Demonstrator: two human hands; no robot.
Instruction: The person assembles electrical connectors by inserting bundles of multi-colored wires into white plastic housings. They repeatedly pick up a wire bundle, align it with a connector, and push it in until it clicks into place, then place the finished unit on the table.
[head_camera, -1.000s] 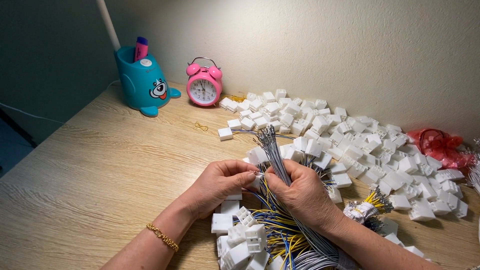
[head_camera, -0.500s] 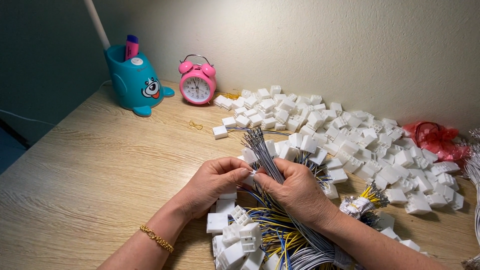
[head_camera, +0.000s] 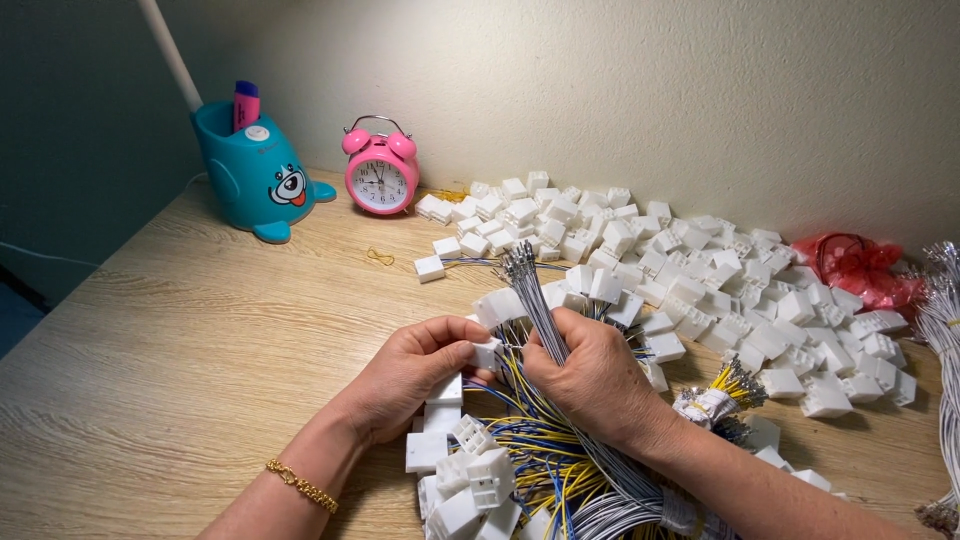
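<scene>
Pinching white connector (head_camera: 487, 353) — left hand (head_camera: 405, 375); right hand (head_camera: 590, 375) gripping wire bundle (head_camera: 535, 300).

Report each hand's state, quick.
Left hand: fingers closed on a small white connector.
Right hand: closed around a bundle of grey wires.

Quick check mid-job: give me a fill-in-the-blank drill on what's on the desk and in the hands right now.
1. The right hand grips a bundle of grey wires whose tips point ____ from the person.
2. The left hand pinches a small white connector housing and wears a ____ bracelet on its wrist.
3. The alarm clock near the wall is ____ in colour.
4. The teal pen holder stands to the ____ of the alarm clock.

Missing words: away; gold; pink; left
</scene>
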